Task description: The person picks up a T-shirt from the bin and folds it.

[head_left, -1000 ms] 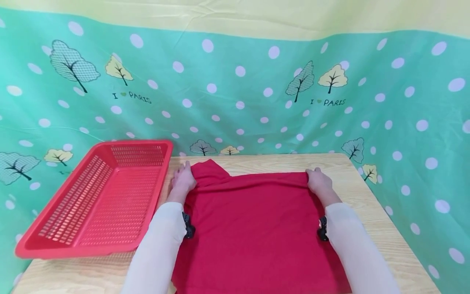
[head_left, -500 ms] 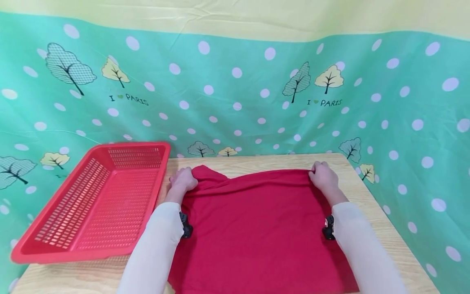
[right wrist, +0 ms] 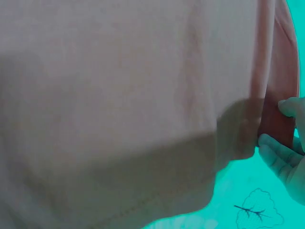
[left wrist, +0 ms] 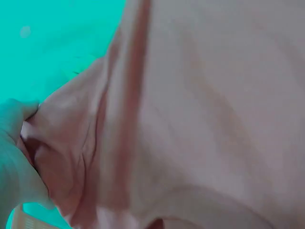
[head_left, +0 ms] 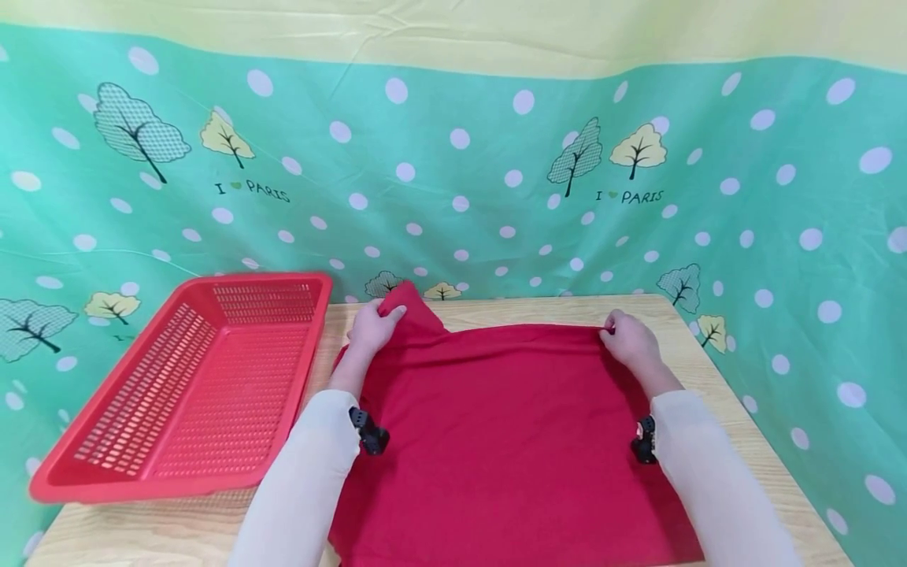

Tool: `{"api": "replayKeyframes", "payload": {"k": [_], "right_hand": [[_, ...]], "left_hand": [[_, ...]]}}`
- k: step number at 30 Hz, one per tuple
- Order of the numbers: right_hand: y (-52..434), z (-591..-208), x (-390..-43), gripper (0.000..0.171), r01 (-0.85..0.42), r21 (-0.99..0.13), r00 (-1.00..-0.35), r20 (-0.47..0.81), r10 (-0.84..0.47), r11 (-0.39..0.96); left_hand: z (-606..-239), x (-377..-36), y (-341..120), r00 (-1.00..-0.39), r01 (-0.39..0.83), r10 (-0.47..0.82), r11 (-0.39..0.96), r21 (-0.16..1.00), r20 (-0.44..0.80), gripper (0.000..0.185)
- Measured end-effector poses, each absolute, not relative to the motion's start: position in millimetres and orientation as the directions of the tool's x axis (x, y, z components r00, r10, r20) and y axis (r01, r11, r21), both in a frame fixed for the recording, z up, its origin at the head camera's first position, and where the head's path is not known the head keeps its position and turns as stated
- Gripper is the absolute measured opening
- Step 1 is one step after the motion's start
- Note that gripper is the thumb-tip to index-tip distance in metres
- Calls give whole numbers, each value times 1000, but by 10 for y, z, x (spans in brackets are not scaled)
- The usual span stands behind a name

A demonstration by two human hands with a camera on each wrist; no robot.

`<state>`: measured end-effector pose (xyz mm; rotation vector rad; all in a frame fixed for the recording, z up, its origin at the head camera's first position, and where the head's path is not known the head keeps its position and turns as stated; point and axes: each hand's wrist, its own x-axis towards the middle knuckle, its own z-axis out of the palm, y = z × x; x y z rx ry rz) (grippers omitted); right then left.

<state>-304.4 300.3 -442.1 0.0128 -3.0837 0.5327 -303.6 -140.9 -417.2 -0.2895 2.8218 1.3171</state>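
At far edge: red shirt [head_left: 496,425] spread flat on tabletop [head_left: 716,409]
Left hand [head_left: 373,327]: pinching raised sleeve
Right hand [head_left: 629,340]: gripping far right corner
Advice: keep tension even — fold sleeve inward, flat

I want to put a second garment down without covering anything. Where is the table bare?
Bare wood shows in a strip of the table between the red garment's far edge and the backdrop, and a wider strip right of the right hand, running to the table's right edge. The left is crowded: the red basket sits close beside the left hand.
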Motion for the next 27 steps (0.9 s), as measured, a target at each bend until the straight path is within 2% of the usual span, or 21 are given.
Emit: {"api": "replayKeyframes", "payload": {"k": [4, 6, 10, 14, 21, 27], "right_hand": [[3036, -4368, -3028, 21, -28, -307, -1000, 11, -25, 951], [3042, -4339, -3022, 25, -31, -310, -1000, 8, -29, 950], [3050, -4267, -3021, 30, -32, -322, -999, 23, -26, 946], [3081, -4142, -3035, 31, -57, -304, -996, 82, -33, 951], [3120, -3919, -3036, 31, -70, -268, -996, 80, -50, 961], [3157, -3870, -3005, 25, -150, -264, -988, 80, -134, 953]], "left_hand": [[-4059, -3011, -1421, -988, -100, -153, 542, 835, -19, 36], [-3995, -2987, -1424, -986, -70, -164, 540, 839, 24, 30], [-3841, -2921, -1398, -964, -60, -237, 632, 773, 119, 23], [-3683, -2876, -1366, -944, -55, -273, 687, 725, 186, 25], [-3425, -2838, -1457, -984, -69, -171, 606, 793, 44, 44], [-3282, -2781, -1552, -998, -42, -66, 663, 747, 3, 31]]}}
